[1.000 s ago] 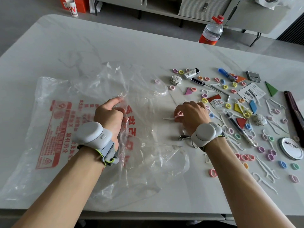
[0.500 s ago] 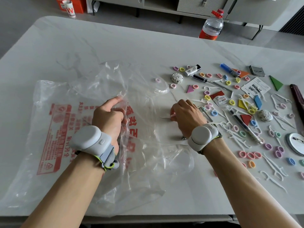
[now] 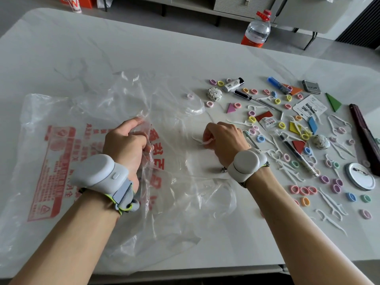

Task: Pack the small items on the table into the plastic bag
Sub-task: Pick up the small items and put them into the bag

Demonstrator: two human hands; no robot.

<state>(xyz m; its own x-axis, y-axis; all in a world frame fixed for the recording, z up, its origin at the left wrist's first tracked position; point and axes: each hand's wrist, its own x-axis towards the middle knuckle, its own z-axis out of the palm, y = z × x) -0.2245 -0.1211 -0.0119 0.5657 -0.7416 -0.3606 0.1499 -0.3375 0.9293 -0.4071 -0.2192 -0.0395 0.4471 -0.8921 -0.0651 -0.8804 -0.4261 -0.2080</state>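
The right hand point(image 3: 224, 144) curls its fingers round what it pinches, and only a thin white tip shows past them, probably a floss pick point(image 3: 197, 140), held over the clear film of the plastic bag point(image 3: 61, 161). A metal piece point(image 3: 223, 169) behind that wrist is mostly hidden. The left hand point(image 3: 125, 145) clenches a fold of the single bag. Right of the right fingers lie two paper-wrapped balls point(image 3: 214, 94), one screwdriver point(image 3: 244, 95) and one round badge point(image 3: 359, 178); a dark stick point(image 3: 364, 136) is cut off by the frame edge
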